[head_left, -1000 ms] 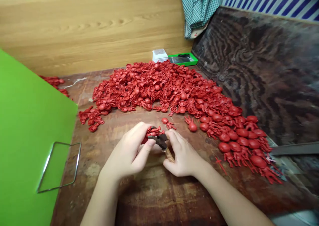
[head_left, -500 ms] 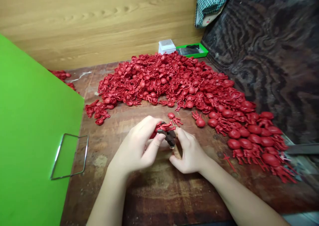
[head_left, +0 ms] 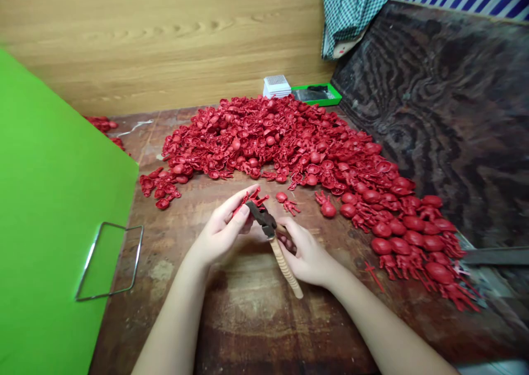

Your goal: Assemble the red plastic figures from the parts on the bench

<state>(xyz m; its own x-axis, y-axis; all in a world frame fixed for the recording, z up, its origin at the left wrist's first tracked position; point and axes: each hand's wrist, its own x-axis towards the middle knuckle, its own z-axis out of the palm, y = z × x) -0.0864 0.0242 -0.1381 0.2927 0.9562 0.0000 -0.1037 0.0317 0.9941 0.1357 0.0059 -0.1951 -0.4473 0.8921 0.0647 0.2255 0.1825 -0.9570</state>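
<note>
My left hand [head_left: 223, 223] is closed on a small red plastic figure [head_left: 258, 200], whose thin limbs stick out past the fingertips. Against the figure lie the dark jaws of a pair of pliers [head_left: 264, 221]; whether they bite on it I cannot tell. My right hand [head_left: 305, 251] grips the pliers, fingers around one handle, while the other tan ribbed handle angles down toward me. Just beyond the hands, a single red figure [head_left: 288, 202] with a round head lies on the table. Another figure [head_left: 326, 205] is to its right.
A large heap of red figure parts [head_left: 264, 138] curves across the wooden table [head_left: 248, 320]. Figures line up in rows [head_left: 407, 243] at right, near a red cross-shaped scrap [head_left: 374, 276]. A green panel with a wire handle [head_left: 109, 260] stands left. Behind are white blocks [head_left: 276, 87] and a green tray [head_left: 339, 98].
The pliers' handles have spread apart, and one now shows outside my right palm. My left hand has shifted slightly left and up with the red figure. The view has tilted a little.
</note>
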